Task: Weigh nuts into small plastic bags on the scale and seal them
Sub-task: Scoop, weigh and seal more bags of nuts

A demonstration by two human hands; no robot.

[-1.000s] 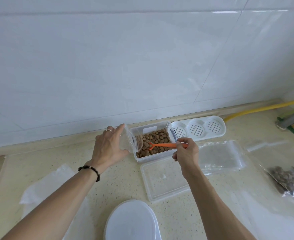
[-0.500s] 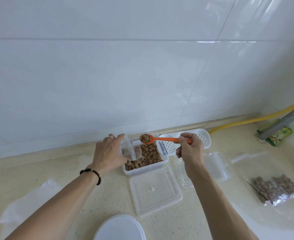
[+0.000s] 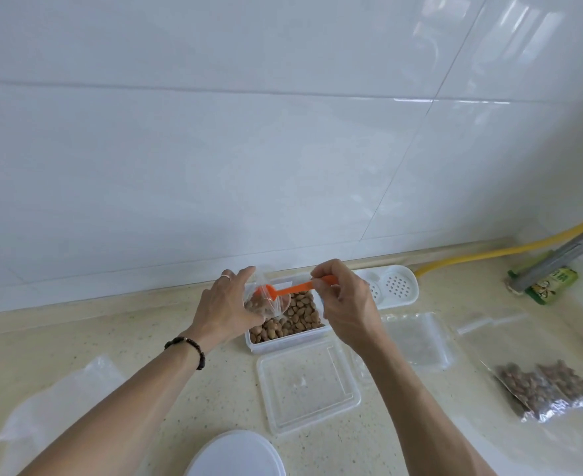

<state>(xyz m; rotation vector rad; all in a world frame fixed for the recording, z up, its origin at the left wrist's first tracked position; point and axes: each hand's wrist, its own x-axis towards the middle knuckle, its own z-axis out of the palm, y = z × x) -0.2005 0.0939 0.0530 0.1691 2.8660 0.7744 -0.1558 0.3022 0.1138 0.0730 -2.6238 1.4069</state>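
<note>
Orange spoon (image 3: pixel 284 290), pinched in our right hand (image 3: pixel 346 305), tips nuts into the small bag (image 3: pixel 266 304) our left hand (image 3: pixel 230 304) grips above the nut tub (image 3: pixel 288 333). If that floppy mouth sags, we'd guess nuts spill.

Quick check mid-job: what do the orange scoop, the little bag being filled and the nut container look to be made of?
Orange scoop: looks like rigid moulded plastic, uniform colour, smooth matte finish.
Small bag: thin clear plastic film; nuts show through, and it creases and glints in the left hand.
Nut container: translucent whitish plastic, semi-gloss, nuts dimly visible through its wall.
</note>
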